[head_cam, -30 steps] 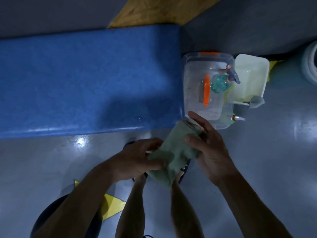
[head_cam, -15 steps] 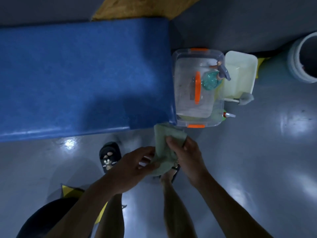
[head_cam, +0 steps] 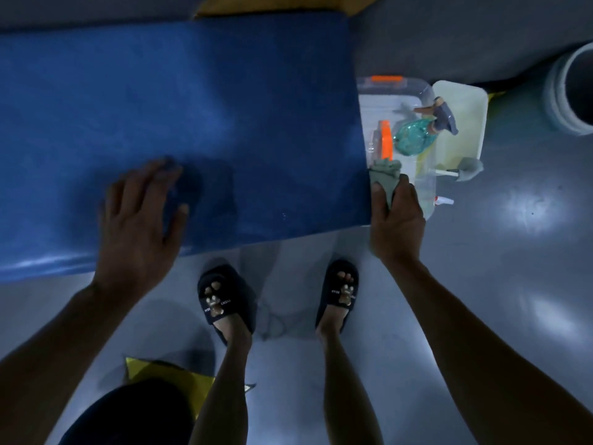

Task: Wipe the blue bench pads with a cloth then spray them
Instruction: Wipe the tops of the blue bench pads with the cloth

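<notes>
A long blue bench pad [head_cam: 192, 123] fills the upper left of the view. My left hand [head_cam: 141, 223] hovers over its near edge with fingers spread and nothing in it. My right hand [head_cam: 396, 216] grips a bunched pale green cloth [head_cam: 385, 173] at the pad's right end, beside the clear box. A teal spray bottle [head_cam: 415, 136] with a grey trigger head lies on top of that box.
A clear plastic box [head_cam: 426, 194] with orange latches stands on the floor against the pad's right end, with a pale tub [head_cam: 462, 123] behind it. A white bucket [head_cam: 568, 91] sits at far right. My slippered feet [head_cam: 224, 303] stand on the glossy grey floor.
My left hand has let go of the cloth and moved left over the pad. My right hand has carried the cloth up to the pad's right end.
</notes>
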Action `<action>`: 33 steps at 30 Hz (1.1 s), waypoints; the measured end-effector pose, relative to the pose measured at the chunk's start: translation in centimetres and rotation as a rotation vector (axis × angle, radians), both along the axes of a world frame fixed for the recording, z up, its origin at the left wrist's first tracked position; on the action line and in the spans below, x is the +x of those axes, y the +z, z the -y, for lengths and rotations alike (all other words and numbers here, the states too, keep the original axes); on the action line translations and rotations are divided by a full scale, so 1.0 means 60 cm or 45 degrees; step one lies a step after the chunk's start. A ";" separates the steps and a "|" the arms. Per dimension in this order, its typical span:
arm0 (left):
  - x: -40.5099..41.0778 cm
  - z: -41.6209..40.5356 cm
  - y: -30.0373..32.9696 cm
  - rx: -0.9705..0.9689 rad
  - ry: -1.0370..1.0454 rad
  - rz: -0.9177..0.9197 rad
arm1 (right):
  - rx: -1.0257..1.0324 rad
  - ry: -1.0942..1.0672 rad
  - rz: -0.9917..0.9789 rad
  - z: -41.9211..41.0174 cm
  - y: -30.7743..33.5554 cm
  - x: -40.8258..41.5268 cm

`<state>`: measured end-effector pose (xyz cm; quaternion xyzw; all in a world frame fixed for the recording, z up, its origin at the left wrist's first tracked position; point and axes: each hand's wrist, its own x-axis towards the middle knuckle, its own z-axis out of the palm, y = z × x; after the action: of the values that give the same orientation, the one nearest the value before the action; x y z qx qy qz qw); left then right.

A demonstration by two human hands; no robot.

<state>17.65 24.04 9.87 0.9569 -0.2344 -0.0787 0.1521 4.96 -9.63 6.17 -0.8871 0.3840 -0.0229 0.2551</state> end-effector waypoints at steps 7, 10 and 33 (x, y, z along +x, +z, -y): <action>0.038 -0.052 -0.069 0.173 0.015 0.132 | -0.188 -0.227 0.001 -0.051 -0.007 0.018; 0.040 -0.052 -0.076 0.158 0.016 0.115 | -0.283 -0.316 0.015 -0.091 -0.006 0.041; 0.038 -0.050 -0.090 0.177 0.061 0.159 | -0.329 -0.081 0.304 -0.202 -0.015 0.073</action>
<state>19.94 27.03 4.49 0.9736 -0.2143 -0.0311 0.0723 9.33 2.52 5.25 -0.8908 0.3727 -0.1854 0.1819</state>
